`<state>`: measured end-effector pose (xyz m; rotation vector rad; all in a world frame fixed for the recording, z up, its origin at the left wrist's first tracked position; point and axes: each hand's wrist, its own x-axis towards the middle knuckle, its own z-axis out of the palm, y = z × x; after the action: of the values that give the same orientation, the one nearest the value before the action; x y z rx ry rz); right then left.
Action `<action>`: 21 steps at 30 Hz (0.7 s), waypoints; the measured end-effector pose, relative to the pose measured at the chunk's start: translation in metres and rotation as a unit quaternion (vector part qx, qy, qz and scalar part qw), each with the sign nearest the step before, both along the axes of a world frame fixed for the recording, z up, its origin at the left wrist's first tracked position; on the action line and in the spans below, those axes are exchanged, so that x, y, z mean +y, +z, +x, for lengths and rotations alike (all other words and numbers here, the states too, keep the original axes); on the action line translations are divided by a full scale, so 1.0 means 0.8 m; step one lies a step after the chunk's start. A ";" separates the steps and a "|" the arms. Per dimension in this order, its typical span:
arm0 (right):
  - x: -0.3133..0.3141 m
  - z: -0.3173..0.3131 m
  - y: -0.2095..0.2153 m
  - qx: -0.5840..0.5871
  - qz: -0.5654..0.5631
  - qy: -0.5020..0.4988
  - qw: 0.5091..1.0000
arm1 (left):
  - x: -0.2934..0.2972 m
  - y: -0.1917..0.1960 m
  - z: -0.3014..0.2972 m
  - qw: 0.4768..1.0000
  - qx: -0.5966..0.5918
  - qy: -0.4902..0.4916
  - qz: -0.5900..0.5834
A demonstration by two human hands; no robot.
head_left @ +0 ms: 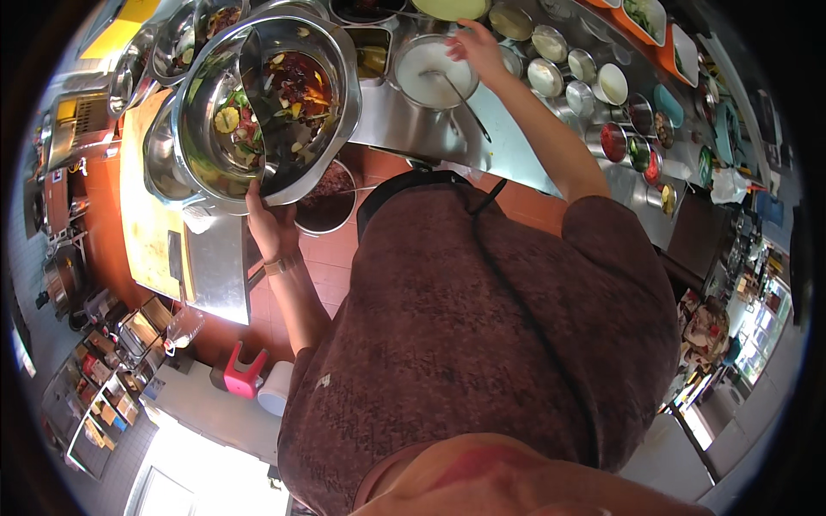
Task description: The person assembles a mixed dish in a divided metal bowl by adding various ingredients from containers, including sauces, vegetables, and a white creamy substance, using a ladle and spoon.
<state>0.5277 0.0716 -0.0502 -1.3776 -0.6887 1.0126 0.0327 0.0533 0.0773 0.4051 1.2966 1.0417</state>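
Observation:
My left hand [269, 225] grips the near rim of a large steel divided hot pot [342, 112], held up by the counter's left end. A curved wall parts it: corn and green pieces lie on one side, dried red chillies and yellow slices in reddish liquid on the other. Stretched out to the far right, my right hand [475, 50] is over the edge of a round steel pot [404, 89] of white contents. Its fingers are apart, and I see nothing held in them. A long-handled ladle [465, 105] leans in that pot, its handle toward me.
Several small metal cups [545, 77] and containers of chopped ingredients line the right counter. Below the hot pot, a bucket of dark red contents [331, 193] sits low. A wooden board [148, 219] lies at left with a dark-handled knife [175, 255]. Farther down-left stands a pink stool [244, 370].

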 end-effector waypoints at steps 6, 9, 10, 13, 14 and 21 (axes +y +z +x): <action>-0.223 -0.007 -0.008 -0.460 -0.123 0.129 0.870 | -0.058 0.001 -0.025 1.000 0.009 0.004 0.004; -0.279 -0.044 0.007 -0.604 -0.077 0.221 0.762 | -0.074 -0.001 -0.034 1.000 0.006 -0.019 -0.001; -0.279 -0.053 0.007 -0.625 -0.050 0.239 0.742 | -0.080 0.000 -0.032 1.000 0.003 -0.015 -0.001; -0.246 -0.069 0.004 -0.704 -0.024 0.236 0.670 | -0.096 -0.010 -0.038 1.000 0.001 -0.029 0.009; -0.232 -0.068 0.000 -0.700 0.002 0.221 0.679 | -0.101 -0.010 -0.036 0.999 0.003 -0.031 0.017; -0.150 -0.039 -0.037 -0.530 0.076 0.178 0.826 | -0.160 0.005 0.028 0.996 0.017 0.081 0.016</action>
<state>0.4963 -0.0481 -0.0795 -1.6511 -1.8637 0.3463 0.0551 -0.0746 0.0816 0.3479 1.3612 1.1975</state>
